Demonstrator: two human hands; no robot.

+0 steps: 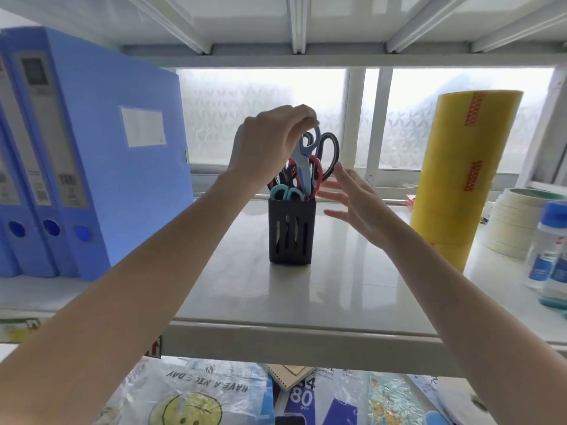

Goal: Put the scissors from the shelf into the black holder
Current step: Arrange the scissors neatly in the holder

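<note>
A black slotted holder [291, 233] stands upright in the middle of the white shelf [306, 302]. Several scissors stick out of it, handles up: teal ones [285, 193] at the front, red ones [316, 171], black ones [329, 151] at the back. My left hand [270, 142] is above the holder, its fingertips pinching the top handle loop of the grey-blue scissors [303, 161], whose blades point down into the holder. My right hand [352, 200] hovers just right of the holder, fingers spread, holding nothing.
Blue file boxes [101, 167] stand at the left of the shelf. A tall yellow stack of tape rolls [463, 179], white tape rolls [515, 222] and glue bottles [549, 253] fill the right. Plastic bags and papers lie below the shelf edge.
</note>
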